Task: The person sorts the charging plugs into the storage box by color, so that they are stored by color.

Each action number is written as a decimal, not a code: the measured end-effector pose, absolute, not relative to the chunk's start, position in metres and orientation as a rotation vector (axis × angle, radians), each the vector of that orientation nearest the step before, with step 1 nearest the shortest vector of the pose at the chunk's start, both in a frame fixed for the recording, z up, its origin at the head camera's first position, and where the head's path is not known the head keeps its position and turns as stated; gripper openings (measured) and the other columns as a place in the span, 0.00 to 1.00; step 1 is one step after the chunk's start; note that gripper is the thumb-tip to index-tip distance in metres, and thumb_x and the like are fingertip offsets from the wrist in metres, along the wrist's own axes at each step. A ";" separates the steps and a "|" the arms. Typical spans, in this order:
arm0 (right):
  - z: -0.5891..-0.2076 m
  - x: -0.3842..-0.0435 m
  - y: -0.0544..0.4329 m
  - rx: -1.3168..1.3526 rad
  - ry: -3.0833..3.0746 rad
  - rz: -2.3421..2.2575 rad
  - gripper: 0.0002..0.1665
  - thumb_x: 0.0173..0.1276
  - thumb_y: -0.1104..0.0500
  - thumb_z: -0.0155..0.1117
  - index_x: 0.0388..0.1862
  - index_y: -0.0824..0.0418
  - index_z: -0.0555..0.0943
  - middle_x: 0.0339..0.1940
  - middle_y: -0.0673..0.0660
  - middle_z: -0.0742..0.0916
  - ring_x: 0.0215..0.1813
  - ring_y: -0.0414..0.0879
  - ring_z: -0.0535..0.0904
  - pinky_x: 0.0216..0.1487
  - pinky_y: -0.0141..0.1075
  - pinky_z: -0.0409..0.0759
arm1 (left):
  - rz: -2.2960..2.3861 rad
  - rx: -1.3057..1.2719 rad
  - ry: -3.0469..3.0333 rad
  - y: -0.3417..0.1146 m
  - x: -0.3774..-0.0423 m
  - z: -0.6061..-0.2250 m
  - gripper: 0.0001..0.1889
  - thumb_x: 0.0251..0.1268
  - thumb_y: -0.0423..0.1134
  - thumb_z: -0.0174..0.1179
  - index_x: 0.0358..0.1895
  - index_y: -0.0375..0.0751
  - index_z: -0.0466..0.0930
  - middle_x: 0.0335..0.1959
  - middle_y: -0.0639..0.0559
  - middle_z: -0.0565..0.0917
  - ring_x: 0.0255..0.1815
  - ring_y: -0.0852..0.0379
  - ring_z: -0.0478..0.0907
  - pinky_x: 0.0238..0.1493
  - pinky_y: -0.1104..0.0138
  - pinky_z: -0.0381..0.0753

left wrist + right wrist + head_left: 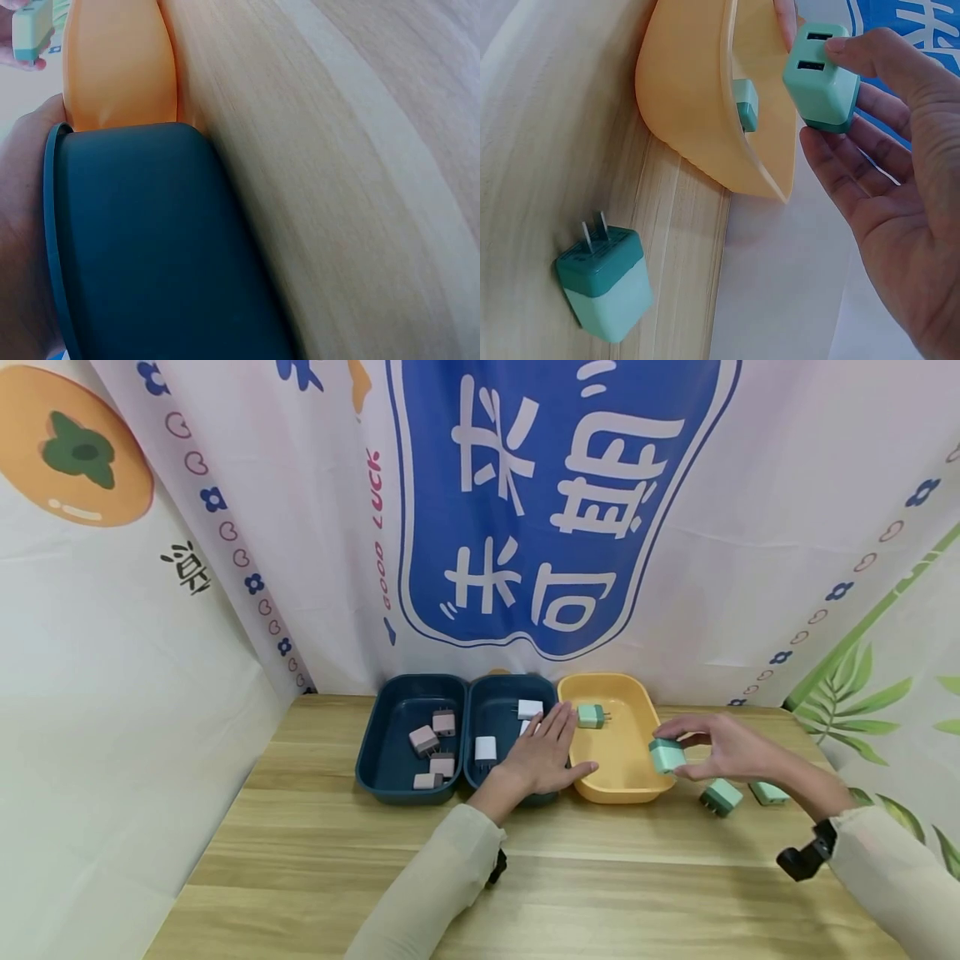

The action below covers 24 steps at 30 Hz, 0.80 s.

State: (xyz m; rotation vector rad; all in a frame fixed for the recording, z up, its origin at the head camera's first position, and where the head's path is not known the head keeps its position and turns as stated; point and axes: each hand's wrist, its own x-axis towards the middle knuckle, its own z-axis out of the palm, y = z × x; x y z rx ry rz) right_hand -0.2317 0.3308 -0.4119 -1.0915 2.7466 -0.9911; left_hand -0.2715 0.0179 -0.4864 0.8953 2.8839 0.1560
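My right hand (pixel 720 747) pinches a green two-port USB wall charger (pixel 821 79) between thumb and fingers, at the right rim of the yellow tray (pixel 611 781). Another green charger (pixel 590 717) lies inside that tray. My left hand (pixel 538 760) spreads with straight fingers over the right side of the middle dark blue tray (pixel 165 240), its thumb reaching across to the yellow tray's edge. White chargers (pixel 486 749) lie in this blue tray, partly hidden by the hand. Two more green chargers, one with prongs showing (pixel 604 281) and one farther right (pixel 768 793), are on the table below my right hand.
A second dark blue tray (pixel 382 789) at the left holds several pinkish chargers (pixel 424 740). The three trays stand side by side at the back of the wooden table (pixel 300 860), against a printed cloth (pixel 337 568).
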 end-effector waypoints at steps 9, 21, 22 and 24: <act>-0.416 -0.252 0.325 -1.000 2.792 -0.994 0.29 0.55 0.64 0.85 0.57 0.64 0.88 0.56 0.63 0.90 0.52 0.54 0.89 0.53 0.49 0.89 | 0.155 0.887 2.876 0.018 -0.275 -0.490 0.52 0.77 0.77 0.34 0.88 0.45 0.32 0.90 0.51 0.35 0.89 0.56 0.27 0.87 0.54 0.34; -0.423 -0.278 0.323 -0.950 2.806 -0.982 0.28 0.57 0.62 0.84 0.58 0.66 0.88 0.54 0.62 0.91 0.52 0.57 0.89 0.53 0.52 0.89 | 0.156 0.894 2.893 0.017 -0.270 -0.485 0.52 0.78 0.77 0.34 0.88 0.45 0.34 0.90 0.50 0.36 0.89 0.56 0.29 0.87 0.54 0.35; -0.423 -0.280 0.322 -0.950 2.808 -0.980 0.28 0.57 0.62 0.84 0.58 0.67 0.87 0.53 0.62 0.91 0.51 0.57 0.89 0.53 0.53 0.89 | 0.155 0.892 2.895 0.017 -0.270 -0.485 0.52 0.77 0.77 0.33 0.88 0.45 0.34 0.90 0.51 0.36 0.89 0.56 0.29 0.87 0.54 0.35; -0.424 -0.284 0.322 -0.951 2.800 -0.992 0.28 0.57 0.64 0.84 0.57 0.68 0.87 0.53 0.63 0.91 0.51 0.59 0.89 0.53 0.55 0.89 | 0.151 0.896 2.901 0.017 -0.269 -0.484 0.52 0.77 0.77 0.33 0.88 0.44 0.34 0.90 0.50 0.37 0.89 0.56 0.30 0.87 0.54 0.36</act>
